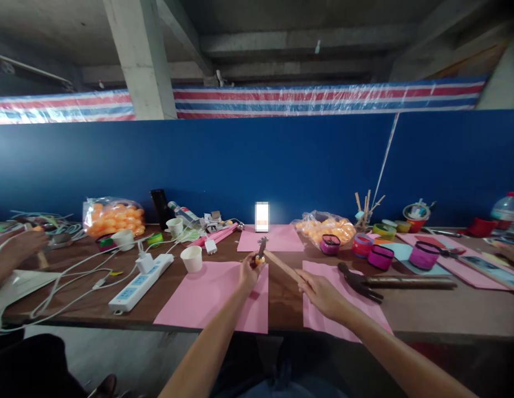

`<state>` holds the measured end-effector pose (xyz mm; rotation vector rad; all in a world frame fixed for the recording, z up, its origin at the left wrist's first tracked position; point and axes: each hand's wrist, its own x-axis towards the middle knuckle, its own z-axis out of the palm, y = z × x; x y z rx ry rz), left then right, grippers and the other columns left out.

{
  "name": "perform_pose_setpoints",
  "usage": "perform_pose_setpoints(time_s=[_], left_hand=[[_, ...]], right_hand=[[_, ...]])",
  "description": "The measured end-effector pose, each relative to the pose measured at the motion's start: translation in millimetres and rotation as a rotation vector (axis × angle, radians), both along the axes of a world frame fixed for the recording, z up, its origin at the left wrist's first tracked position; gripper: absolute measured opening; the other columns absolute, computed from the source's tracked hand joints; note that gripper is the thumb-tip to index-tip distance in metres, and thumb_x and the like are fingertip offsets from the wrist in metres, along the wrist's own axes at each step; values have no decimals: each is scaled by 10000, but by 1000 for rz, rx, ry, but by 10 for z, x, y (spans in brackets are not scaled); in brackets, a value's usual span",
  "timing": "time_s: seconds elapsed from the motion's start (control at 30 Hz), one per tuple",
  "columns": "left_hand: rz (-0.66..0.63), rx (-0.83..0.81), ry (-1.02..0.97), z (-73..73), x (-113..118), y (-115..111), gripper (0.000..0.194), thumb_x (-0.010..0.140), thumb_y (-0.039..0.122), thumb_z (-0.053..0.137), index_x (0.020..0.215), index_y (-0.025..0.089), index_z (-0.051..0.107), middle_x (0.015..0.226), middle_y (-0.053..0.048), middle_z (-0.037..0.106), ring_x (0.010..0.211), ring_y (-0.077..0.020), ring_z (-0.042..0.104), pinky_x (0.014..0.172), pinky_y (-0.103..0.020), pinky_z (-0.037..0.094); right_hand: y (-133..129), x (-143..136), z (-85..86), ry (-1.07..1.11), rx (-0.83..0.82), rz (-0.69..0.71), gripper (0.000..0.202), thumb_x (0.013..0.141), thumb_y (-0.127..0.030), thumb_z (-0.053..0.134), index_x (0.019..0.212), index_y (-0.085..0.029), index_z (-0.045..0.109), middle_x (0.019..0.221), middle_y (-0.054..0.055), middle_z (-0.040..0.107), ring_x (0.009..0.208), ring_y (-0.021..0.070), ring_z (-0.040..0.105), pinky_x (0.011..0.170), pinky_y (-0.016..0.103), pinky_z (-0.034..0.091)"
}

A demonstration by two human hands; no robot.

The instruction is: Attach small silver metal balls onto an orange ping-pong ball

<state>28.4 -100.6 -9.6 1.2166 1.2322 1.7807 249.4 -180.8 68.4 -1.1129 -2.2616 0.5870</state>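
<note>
Blue partition boarding backs a long brown counter (282, 298) under bare concrete beams, with a striped tarpaulin strip above it.

From the head camera, the left hand (248, 272) is closed around a small orange ball (259, 259) near the middle of the counter, just above the far edge of a pink paper sheet (211, 296). The right hand (319, 290) grips the wooden handle of a small hammer (277, 260); the handle slants up and left from that hand, and the metal head sits right over the ball, touching it or just above it, I cannot tell which. Both hands lie close together, the ball between them and the far edge.

Right of the right hand, a larger claw hammer (389, 282) lies flat on the counter. Toward the far edge stand a lit phone (262, 216), a bag of orange balls (323, 226) and pink tape rolls (380, 257). At the left end lie a white power strip (141, 282), a paper cup (192, 258) and a second bag of orange balls (114, 216), with another person's hand (20, 243) resting there.
</note>
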Motion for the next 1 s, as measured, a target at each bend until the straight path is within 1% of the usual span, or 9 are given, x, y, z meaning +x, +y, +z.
perform_pose_setpoints(time_s=[0.07,0.13,0.23,0.37,0.5,0.57,0.73,0.83,1.0], left_hand=[[-5,0,-9,-15,-6,6,399,519,118,697,905,168,608,776,-30,657,681,-141,617,677,-286,484],[2,-1,-16,-25,-7,8,408,524,120,694,919,172,602,791,-28,657,697,-140,619,682,-283,487],[15,-12,-18,-28,-6,8,363,534,117,686,885,167,610,756,-26,655,679,-142,618,660,-280,489],[6,-9,-23,-20,-9,9,328,533,111,684,846,159,602,758,-30,658,687,-141,622,672,-279,488],[14,-4,-31,-13,-10,9,334,531,124,684,850,153,590,751,-28,654,674,-135,620,662,-271,484],[10,-5,-33,-14,-12,7,329,535,127,680,850,153,589,761,-30,656,683,-138,622,665,-273,482],[-2,21,-44,-21,-26,14,325,535,117,674,844,158,584,786,-31,656,712,-139,625,686,-266,478],[-9,37,-55,-26,-32,23,332,555,129,666,873,166,580,803,-29,652,716,-134,622,685,-257,477],[-37,27,-69,-29,-35,21,346,559,134,672,894,159,592,841,-51,657,752,-147,622,716,-272,475]], right_hand=[[11,-3,-15,-7,3,5,314,846,-248,328,1092,-193,516,802,39,615,713,170,572,652,266,412],[22,-4,-26,17,8,-7,337,849,-252,323,1136,-194,489,826,44,618,737,174,576,657,266,414],[30,-5,-34,40,14,-38,356,849,-251,319,1175,-193,451,811,41,619,726,171,578,651,265,415],[26,-5,-26,-18,19,-2,325,842,-242,332,1119,-196,494,824,42,617,729,172,574,666,271,410],[23,-5,-36,35,17,-35,354,853,-257,313,1176,-189,440,834,47,613,744,175,573,667,273,413],[25,-10,-53,43,11,-50,343,852,-260,311,1158,-187,450,800,42,610,724,173,572,660,275,413],[29,-23,-37,26,-2,-1,300,856,-256,308,1083,-191,492,764,26,598,690,158,562,641,261,405],[29,-28,-22,78,4,-26,284,863,-264,301,1064,-194,488,744,15,585,654,140,551,604,238,399],[49,-57,-98,105,-100,-12,281,868,-297,297,1056,-191,476,729,2,563,522,102,513,509,206,390]])
